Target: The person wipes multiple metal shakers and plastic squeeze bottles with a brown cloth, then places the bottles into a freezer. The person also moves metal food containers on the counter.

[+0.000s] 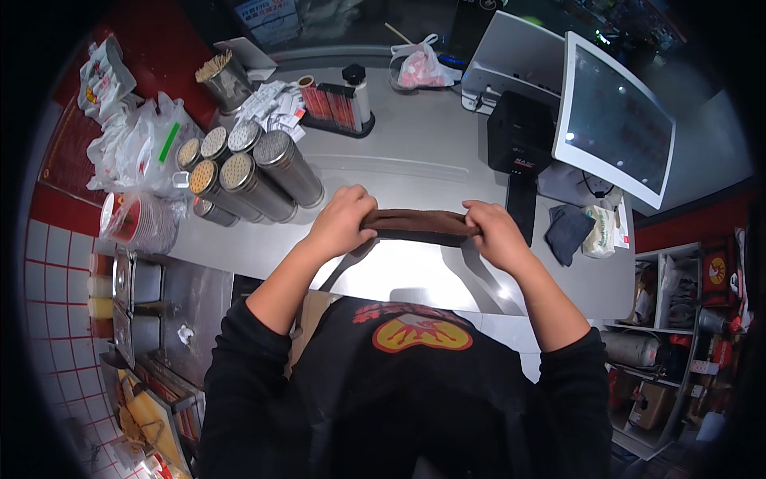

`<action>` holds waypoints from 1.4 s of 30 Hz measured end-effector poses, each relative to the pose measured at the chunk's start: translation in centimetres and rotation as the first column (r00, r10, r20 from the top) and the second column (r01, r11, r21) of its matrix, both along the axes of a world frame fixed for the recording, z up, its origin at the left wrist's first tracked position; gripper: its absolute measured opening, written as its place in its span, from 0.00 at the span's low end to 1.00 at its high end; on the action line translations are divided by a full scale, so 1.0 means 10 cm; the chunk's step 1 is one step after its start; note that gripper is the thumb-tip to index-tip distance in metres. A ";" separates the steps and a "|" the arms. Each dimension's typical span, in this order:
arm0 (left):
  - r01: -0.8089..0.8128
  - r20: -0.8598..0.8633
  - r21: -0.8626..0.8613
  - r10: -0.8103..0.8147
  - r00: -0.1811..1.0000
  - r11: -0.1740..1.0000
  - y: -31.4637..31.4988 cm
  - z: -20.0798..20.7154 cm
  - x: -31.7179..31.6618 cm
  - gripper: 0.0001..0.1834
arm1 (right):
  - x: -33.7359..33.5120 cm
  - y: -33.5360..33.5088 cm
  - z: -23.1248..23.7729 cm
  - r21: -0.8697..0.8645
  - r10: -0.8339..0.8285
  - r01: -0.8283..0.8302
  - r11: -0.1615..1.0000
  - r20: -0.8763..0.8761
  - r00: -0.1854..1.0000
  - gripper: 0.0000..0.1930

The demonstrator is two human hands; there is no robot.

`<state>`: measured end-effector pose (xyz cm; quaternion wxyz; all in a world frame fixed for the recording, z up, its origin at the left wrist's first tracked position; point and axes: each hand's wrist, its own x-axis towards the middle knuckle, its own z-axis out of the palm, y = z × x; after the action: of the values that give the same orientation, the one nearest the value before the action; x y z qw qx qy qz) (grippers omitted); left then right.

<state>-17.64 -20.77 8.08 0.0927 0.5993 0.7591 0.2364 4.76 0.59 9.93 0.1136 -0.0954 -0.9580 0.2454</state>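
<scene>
Hands meet over the middle of a steel counter point(415, 160), both gripping one dark brown cloth point(419, 224) that is folded into a long strip. The left hand point(341, 222) is closed around the strip's left end, fingers curled over the top; the right hand point(496, 231) is closed around the right end in the same way. The cloth runs nearly level between them, held just above the counter's shiny near part, with a loose bit hanging below the left hand. Both forearms come up from black sleeves.

To the left of the left hand lies a cluster of metal shaker tins point(247, 172) on their sides, their perforated lids facing the camera. Beside them sits a stack of red and white bowls point(136, 223) and some clear plastic bags point(140, 148). Farther back stand a cup of wooden sticks point(223, 78) and a tray of sachets point(335, 104). To the right of the right hand are a black receipt printer point(520, 136), a tilted white-framed screen point(614, 120) and a crumpled blue-grey rag point(568, 231)
</scene>
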 end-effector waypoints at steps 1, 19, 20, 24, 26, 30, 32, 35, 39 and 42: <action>0.039 -0.008 -0.096 -0.040 0.999 0.995 -0.08 -0.10 0.06 0.17 | 0.03 -0.08 -0.09 0.028 0.058 -0.062 0.998 0.120 0.991 0.08; -0.044 -0.015 -0.233 0.042 0.999 0.971 -0.70 0.08 0.49 0.14 | 0.14 -0.37 -0.06 0.028 0.140 -0.146 0.989 0.164 0.977 0.09; 0.025 0.056 -0.267 -0.010 0.998 0.963 -0.75 0.05 0.53 0.15 | 0.21 -0.40 0.01 -0.034 0.207 -0.206 0.978 0.312 0.927 0.10; -0.037 0.166 -0.274 0.085 0.982 0.961 -0.67 -0.23 0.64 0.19 | 0.13 -0.45 -0.05 -0.256 0.260 -0.162 0.953 0.419 0.870 0.11; -0.128 0.180 -0.242 0.175 0.968 0.962 -0.57 -0.35 0.79 0.19 | -0.17 -0.47 -0.29 -0.186 0.136 -0.123 0.975 0.057 0.989 0.11; -0.228 0.012 -0.257 0.239 0.971 0.939 -0.32 -0.53 1.18 0.16 | -0.71 -0.56 -0.71 -0.039 0.125 -0.123 0.992 0.034 0.992 0.18; -0.184 0.059 -0.207 0.200 0.978 0.961 -0.31 -0.56 1.13 0.11 | -0.81 -0.54 -0.71 0.016 0.147 -0.157 0.987 0.267 0.952 0.19; -0.245 0.136 -0.161 0.267 0.954 0.956 -0.42 -0.53 0.99 0.09 | -0.85 -0.42 -0.44 -0.038 0.233 -0.234 0.972 0.328 0.916 0.15; -0.343 0.275 -0.151 0.373 0.886 0.927 -0.56 -0.40 0.87 0.20 | -0.70 -0.30 0.08 -0.133 0.376 -0.354 0.926 0.223 0.899 0.11; -0.266 0.495 -0.039 0.249 0.833 0.963 -0.46 -0.24 0.90 0.20 | -0.70 -0.45 0.31 -0.621 0.585 -0.496 0.608 -0.072 0.808 0.13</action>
<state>-8.66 -25.33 5.70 0.2419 0.4124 0.7797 0.4044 -2.21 -3.94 13.00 -0.0700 0.1505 -0.8136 0.5573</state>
